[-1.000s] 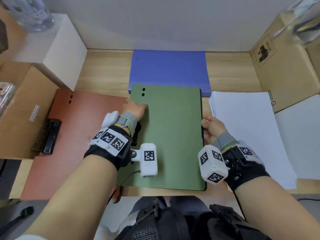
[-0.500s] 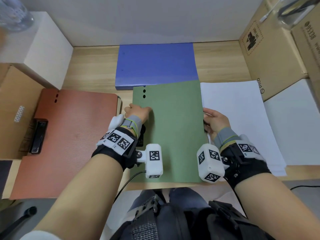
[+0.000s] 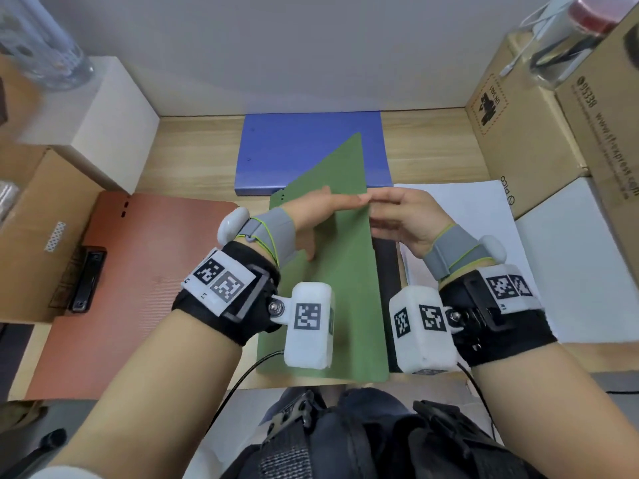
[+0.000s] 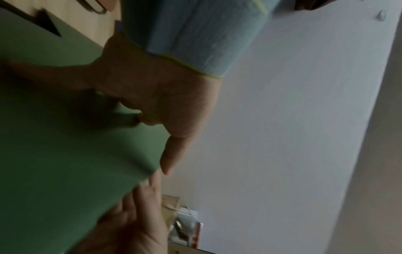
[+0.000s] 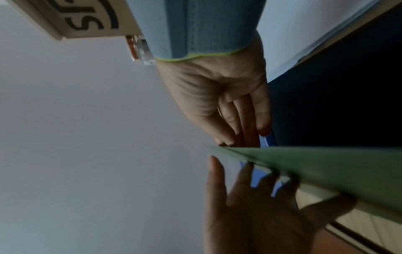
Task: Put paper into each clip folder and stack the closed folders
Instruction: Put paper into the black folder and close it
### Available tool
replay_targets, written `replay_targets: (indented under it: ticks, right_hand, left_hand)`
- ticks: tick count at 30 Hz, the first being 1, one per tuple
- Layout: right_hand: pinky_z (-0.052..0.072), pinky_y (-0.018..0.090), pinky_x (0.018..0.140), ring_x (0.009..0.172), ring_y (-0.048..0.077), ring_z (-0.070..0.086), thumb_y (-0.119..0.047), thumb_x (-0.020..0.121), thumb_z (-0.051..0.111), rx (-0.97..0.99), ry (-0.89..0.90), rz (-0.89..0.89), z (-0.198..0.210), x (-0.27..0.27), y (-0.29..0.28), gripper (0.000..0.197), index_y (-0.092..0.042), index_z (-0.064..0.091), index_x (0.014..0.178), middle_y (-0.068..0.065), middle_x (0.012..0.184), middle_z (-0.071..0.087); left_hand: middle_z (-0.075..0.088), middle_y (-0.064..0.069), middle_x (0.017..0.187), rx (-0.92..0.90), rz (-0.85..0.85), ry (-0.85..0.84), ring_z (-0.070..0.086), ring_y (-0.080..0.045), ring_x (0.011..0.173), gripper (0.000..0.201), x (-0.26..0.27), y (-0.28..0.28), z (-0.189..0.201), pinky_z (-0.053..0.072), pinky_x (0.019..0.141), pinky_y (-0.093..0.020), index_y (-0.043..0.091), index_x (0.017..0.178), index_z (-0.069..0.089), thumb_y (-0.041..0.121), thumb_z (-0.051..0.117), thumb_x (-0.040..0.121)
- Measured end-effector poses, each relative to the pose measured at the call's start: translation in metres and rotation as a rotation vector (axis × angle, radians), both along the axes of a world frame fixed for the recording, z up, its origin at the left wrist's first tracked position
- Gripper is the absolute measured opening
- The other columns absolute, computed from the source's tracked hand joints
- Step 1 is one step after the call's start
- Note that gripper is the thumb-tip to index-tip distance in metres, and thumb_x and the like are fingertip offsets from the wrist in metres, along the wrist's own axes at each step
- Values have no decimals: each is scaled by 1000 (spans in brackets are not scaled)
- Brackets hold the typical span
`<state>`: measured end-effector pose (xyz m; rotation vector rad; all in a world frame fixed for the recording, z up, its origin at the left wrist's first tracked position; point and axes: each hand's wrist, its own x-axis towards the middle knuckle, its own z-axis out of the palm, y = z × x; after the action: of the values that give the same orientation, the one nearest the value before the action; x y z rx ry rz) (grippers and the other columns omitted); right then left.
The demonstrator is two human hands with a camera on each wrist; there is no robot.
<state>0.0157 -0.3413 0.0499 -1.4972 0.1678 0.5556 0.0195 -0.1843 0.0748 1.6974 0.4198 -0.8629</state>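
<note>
The green clip folder (image 3: 342, 278) lies in the middle of the table, its cover tilted up from the spine on the left, with dark inside (image 3: 385, 271) showing. My left hand (image 3: 325, 212) lies with straight fingers on the cover's outer face, fingertips at the free edge. My right hand (image 3: 397, 216) touches that same edge with straight fingers (image 5: 245, 120). Both wrist views show the raised green cover (image 4: 65, 137) between the two hands. A stack of white paper (image 3: 477, 216) lies to the right. A closed blue folder (image 3: 311, 146) lies behind, a red folder (image 3: 145, 288) on the left.
A black clip (image 3: 86, 278) sits at the red folder's left edge. Cardboard boxes (image 3: 525, 140) stand at the right, a white box (image 3: 103, 115) and a brown box (image 3: 34, 219) at the left. A white board (image 3: 587, 257) lies beside the paper. The wall is close behind.
The green cover was flat and has swung up from its right edge. My right hand rose with that edge, and my left hand slid from the spine side across to the free edge.
</note>
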Motion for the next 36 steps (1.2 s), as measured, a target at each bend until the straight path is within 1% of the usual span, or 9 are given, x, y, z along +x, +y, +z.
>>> replay_targets:
  ticks: [5,9,11,15,19,25,29,34,36]
  right_hand:
    - [56,16,57,53,0,66,5,87,53,12,-86,104,23,6,30,29,-23,61,85,-13,54,67]
    - [56,17,61,60,2,68,6,84,58,18,-138,187,31,11,56,31,-24,63,90,-13,65,71]
    - [56,20,67,64,3,69,2,85,59,32,-124,221,29,11,68,29,-25,64,91,-12,75,72]
    - [50,28,87,87,9,65,-4,86,60,-12,-35,226,3,10,83,25,-26,64,96,-4,99,69]
    - [38,21,92,124,16,48,-2,86,60,-330,-50,249,-43,9,101,43,-13,55,127,5,131,52]
    - [5,45,119,147,24,-6,-31,88,58,-934,-12,491,-99,-3,113,68,-39,22,145,-4,160,-7]
    - [8,46,118,147,22,-6,-41,90,52,-1096,-90,475,-103,-13,119,63,-42,21,145,-8,159,-9]
    - [9,44,119,148,20,-4,-46,90,50,-1130,-106,469,-104,-18,124,61,-45,22,144,-10,159,-7]
    - [10,43,118,148,19,-3,-47,90,50,-1143,-116,465,-104,-20,125,60,-45,22,143,-11,159,-7]
  left_hand:
    - [39,-7,146,-19,-20,-68,36,-29,134,101,-3,14,33,33,91,-71,15,136,34,44,74,49]
    - [53,-2,121,-14,53,-110,52,-15,97,25,-3,42,39,44,84,-59,18,109,48,19,59,86]
    - [52,5,103,25,70,-132,48,-9,84,16,-5,58,42,49,84,-55,29,89,45,14,51,92]
    - [50,-7,135,78,-1,-150,53,-24,91,57,-4,95,49,56,50,-30,24,144,33,17,53,91]
    - [61,-7,108,156,-13,-201,56,-17,68,67,-4,142,58,54,47,-21,34,146,26,9,55,92]
    - [63,-9,115,293,-5,-170,64,-29,93,63,-9,208,51,58,65,-32,31,142,34,-3,52,92]
    - [58,-10,132,458,-6,-131,59,-32,115,61,-10,243,21,49,98,-48,23,140,39,-1,58,87]
    - [56,-15,131,688,5,-45,55,-35,119,46,-17,269,-21,49,88,-38,6,134,44,2,56,90]
    - [53,-18,131,728,30,16,56,-39,116,50,-20,275,-39,51,91,-48,7,137,38,8,58,90]
